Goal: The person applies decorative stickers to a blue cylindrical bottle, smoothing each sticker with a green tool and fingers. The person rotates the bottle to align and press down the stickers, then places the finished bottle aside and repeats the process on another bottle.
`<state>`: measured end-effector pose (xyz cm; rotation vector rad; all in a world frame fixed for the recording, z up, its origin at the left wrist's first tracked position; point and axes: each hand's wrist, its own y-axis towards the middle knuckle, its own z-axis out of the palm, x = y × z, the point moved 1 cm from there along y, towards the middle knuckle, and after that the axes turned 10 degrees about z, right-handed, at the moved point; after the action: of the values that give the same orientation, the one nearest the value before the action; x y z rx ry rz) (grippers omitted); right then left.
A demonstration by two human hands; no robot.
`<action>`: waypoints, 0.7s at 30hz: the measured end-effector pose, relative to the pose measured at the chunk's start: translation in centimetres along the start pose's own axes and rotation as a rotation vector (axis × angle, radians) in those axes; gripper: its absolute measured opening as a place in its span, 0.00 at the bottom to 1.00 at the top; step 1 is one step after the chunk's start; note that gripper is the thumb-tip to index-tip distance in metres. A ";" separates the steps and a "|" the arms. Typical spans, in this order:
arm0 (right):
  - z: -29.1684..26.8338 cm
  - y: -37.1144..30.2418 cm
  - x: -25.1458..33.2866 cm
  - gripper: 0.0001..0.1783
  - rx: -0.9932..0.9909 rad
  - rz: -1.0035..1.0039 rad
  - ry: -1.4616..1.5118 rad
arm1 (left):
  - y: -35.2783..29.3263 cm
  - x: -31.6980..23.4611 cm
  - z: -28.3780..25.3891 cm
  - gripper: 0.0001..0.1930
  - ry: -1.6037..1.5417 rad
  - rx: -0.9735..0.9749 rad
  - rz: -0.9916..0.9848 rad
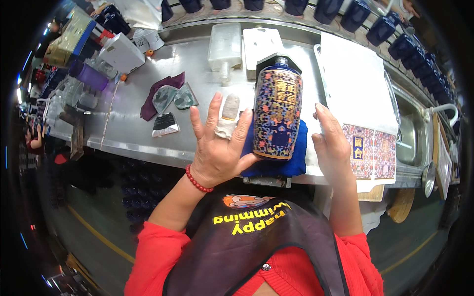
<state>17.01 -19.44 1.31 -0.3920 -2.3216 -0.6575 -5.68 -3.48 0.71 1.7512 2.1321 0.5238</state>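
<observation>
A dark blue bottle (278, 116) with a dense floral pattern and gold characters lies on a folded blue cloth (297, 163), its neck pointing away from me. On its left, my left hand (217, 145) is open with the fingers spread. The thumb tip reaches the bottle's lower left edge; whether it presses there I cannot tell. A grey-white covering wraps one finger, and red beads circle the wrist. My right hand (332, 143) stands apart from the bottle's right side, open, fingers stretched out and holding nothing. Beside it lie patterned decal sheets (363, 165).
White paper (353, 84) covers the right of the metal bench (133, 123), before a sink (410, 138). A clear glass bottle (224, 47) and a white block (261, 42) stand at the back. Purple cloth (155, 101) lies left. Blue bottles (328, 11) line a far conveyor.
</observation>
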 end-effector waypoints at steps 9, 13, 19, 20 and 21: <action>0.0 1.2 1.3 0.27 0.061 0.001 -0.078 | 0.7 -0.1 -1.0 0.44 -0.072 -0.129 0.039; 0.0 1.9 1.7 0.27 0.081 -0.022 -0.158 | 0.1 -0.2 -0.7 0.43 -0.070 -0.168 0.054; -0.3 3.6 2.9 0.29 0.130 -0.043 -0.215 | -0.2 -0.8 1.5 0.54 -0.520 -0.085 -0.120; -0.4 4.1 3.1 0.30 0.139 -0.050 -0.240 | -0.1 -1.0 1.7 0.54 -0.660 -0.115 -0.160; -0.5 4.7 3.4 0.30 0.148 -0.061 -0.264 | 0.1 -1.2 1.8 0.55 -0.801 -0.168 -0.188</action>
<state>16.89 -15.53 5.57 -0.3591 -2.6223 -0.4822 -4.51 -4.52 -0.76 1.3271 1.5904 -0.0612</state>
